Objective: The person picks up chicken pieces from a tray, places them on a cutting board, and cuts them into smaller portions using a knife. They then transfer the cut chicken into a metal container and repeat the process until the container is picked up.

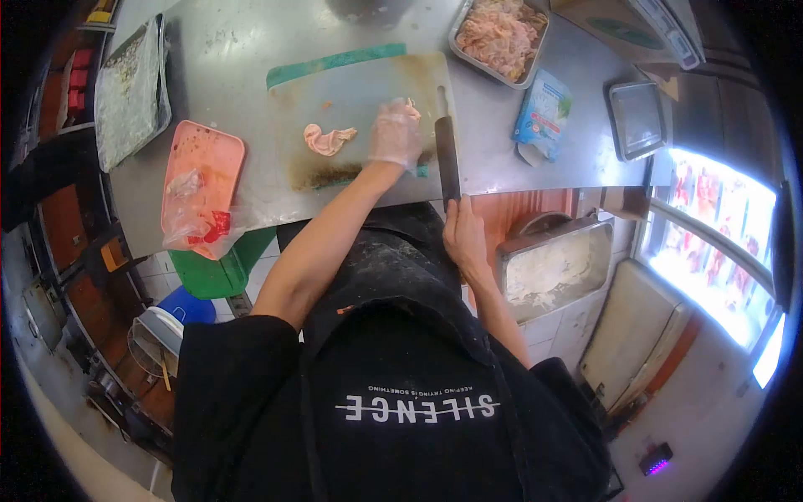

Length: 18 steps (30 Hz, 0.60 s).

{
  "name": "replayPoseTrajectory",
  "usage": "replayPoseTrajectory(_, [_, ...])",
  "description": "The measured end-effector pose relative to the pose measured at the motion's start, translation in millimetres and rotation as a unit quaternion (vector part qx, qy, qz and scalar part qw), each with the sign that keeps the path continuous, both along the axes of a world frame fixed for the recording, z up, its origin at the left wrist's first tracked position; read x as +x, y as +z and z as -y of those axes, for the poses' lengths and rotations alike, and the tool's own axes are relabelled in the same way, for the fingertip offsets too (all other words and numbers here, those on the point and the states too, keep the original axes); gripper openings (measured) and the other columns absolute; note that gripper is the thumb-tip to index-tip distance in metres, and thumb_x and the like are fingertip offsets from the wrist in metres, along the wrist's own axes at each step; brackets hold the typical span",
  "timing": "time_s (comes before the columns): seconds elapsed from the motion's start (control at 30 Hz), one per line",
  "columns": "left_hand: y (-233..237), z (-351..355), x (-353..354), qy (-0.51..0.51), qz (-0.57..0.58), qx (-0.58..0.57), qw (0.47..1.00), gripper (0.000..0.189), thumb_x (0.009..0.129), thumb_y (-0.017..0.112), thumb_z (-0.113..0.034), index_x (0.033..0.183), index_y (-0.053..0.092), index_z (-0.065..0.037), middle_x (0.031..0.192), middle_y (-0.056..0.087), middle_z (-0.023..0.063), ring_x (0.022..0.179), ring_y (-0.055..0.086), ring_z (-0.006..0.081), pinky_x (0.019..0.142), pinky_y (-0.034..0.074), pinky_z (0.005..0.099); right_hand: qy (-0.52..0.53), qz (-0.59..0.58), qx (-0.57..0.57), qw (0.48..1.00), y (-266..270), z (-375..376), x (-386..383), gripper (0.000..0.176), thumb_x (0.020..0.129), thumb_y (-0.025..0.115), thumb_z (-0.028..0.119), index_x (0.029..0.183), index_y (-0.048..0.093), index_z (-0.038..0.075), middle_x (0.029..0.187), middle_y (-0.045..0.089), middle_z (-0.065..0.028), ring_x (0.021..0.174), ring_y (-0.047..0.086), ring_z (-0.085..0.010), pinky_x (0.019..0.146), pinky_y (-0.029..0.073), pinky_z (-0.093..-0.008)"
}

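Observation:
My left hand (395, 138), in a clear plastic glove, is closed over the right part of the cutting board (293, 109). A bit of pale pink raw meat (413, 109) shows at its fingertips; the rest is hidden under the hand. My bare right hand (464, 234) grips a knife at the table's front edge. The knife's long, dark, broad blade (448, 159) points away from me beside the board's right edge. Another pale, folded piece of raw meat (329, 140) lies on the board, left of my gloved hand.
A metal tray (539, 60) heaped with raw meat stands at the back right. Near it lie a blue-white packet (544, 115) and a shallow tray (638, 120). A pink tray (226, 151) and a plastic-covered tray (134, 92) stand left. Below right is a flour-filled pan (604, 259).

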<state>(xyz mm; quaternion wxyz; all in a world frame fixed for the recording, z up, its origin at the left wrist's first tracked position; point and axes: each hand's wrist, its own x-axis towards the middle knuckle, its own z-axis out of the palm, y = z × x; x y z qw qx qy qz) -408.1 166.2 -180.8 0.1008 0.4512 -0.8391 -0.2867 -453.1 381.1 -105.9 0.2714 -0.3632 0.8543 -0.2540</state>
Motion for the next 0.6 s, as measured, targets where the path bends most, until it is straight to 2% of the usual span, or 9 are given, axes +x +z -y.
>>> replayPoseTrajectory(0.13, [19.9,-4.3,-1.0,-0.070,0.069,-0.046,0.994,0.020,0.091,0.057,-0.013,0.097,0.072,-0.001,0.103,0.068,0.0272,0.093,0.070,0.0427,0.082,0.057,0.0509,-0.062,0.028,0.007,0.998,7.2,-17.1,-2.9,0.025,0.107,0.046,0.024,0.100,0.049,0.001,0.072,0.060,-0.0342,0.069,0.060,-0.0557,0.059,0.040,-0.0634])
replayPoseTrajectory(0.23, [12.3,-6.1,10.8,-0.132,0.097,0.004,0.987,0.021,0.090,0.058,-0.015,0.087,0.074,-0.002,0.093,0.071,0.0272,0.087,0.072,0.0421,0.079,0.058,0.0507,-0.106,0.026,0.006,0.994,7.6,-33.9,-7.5,0.025,0.108,0.046,0.025,0.101,0.049,0.001,0.071,0.060,-0.0327,0.068,0.061,-0.0542,0.057,0.040,-0.0617])
replayPoseTrajectory(0.33, [1.6,16.3,10.6,-0.256,0.188,-0.006,0.948,0.020,0.093,0.057,-0.019,0.096,0.074,-0.008,0.082,0.071,0.0184,0.078,0.072,0.0394,0.075,0.058,0.0494,-0.138,0.022,-0.023,0.990,4.5,-42.7,-14.6,0.025,0.108,0.046,0.025,0.102,0.050,0.001,0.069,0.060,-0.0316,0.066,0.061,-0.0529,0.055,0.039,-0.0601])
replayPoseTrajectory(0.4, [65.5,36.6,-14.4,-0.199,0.119,0.026,0.972,0.022,0.092,0.056,-0.023,0.093,0.075,-0.010,0.076,0.070,0.0182,0.076,0.072,0.0369,0.072,0.058,0.0470,-0.155,0.009,-0.031,0.987,6.6,-45.9,-18.7,0.025,0.108,0.046,0.025,0.105,0.050,0.001,0.069,0.059,-0.0311,0.065,0.061,-0.0523,0.054,0.039,-0.0590])
replayPoseTrajectory(0.43, [95.2,40.6,-29.2,-0.159,-0.032,-0.005,0.987,0.023,0.092,0.057,-0.025,0.093,0.074,-0.010,0.078,0.070,0.0191,0.075,0.071,0.0384,0.070,0.057,0.0468,-0.172,0.015,-0.039,0.984,8.6,-48.2,-19.6,0.025,0.108,0.047,0.025,0.106,0.051,0.001,0.069,0.059,-0.0306,0.065,0.061,-0.0519,0.054,0.039,-0.0582])
replayPoseTrajectory(0.47, [126.5,45.8,-44.6,-0.113,-0.183,-0.034,0.976,0.024,0.091,0.058,-0.027,0.093,0.074,-0.009,0.080,0.070,0.0199,0.074,0.070,0.0399,0.068,0.056,0.0466,-0.186,0.020,-0.047,0.981,10.3,-47.9,-22.4,0.025,0.108,0.047,0.025,0.106,0.051,0.001,0.069,0.059,-0.0302,0.064,0.061,-0.0515,0.054,0.040,-0.0575])
replayPoseTrajectory(0.5, [168.3,56.4,-56.9,-0.160,-0.257,-0.125,0.945,0.025,0.092,0.057,-0.027,0.093,0.073,-0.007,0.080,0.070,0.0203,0.074,0.070,0.0400,0.067,0.056,0.0463,-0.198,0.025,-0.057,0.978,11.4,-47.5,-25.5,0.025,0.108,0.047,0.025,0.107,0.052,0.001,0.068,0.059,-0.0297,0.064,0.061,-0.0512,0.054,0.040,-0.0567])
replayPoseTrajectory(0.57, [231.5,73.9,-77.0,-0.199,-0.375,-0.235,0.874,0.022,0.093,0.059,-0.025,0.095,0.069,-0.006,0.080,0.068,0.0171,0.072,0.068,0.0344,0.065,0.055,0.0422,-0.212,0.009,-0.091,0.973,12.3,-46.8,-29.7,0.026,0.108,0.047,0.026,0.106,0.054,0.000,0.068,0.060,-0.0285,0.065,0.062,-0.0501,0.055,0.041,-0.0553])
replayPoseTrajectory(0.6, [255.1,82.0,-89.1,-0.195,-0.422,-0.256,0.847,0.017,0.094,0.061,-0.023,0.096,0.067,-0.008,0.080,0.067,0.0136,0.071,0.066,0.0287,0.064,0.055,0.0383,-0.219,0.001,-0.109,0.970,12.9,-46.5,-31.7,0.027,0.108,0.048,0.026,0.106,0.055,0.000,0.068,0.060,-0.0279,0.065,0.062,-0.0495,0.055,0.042,-0.0545])
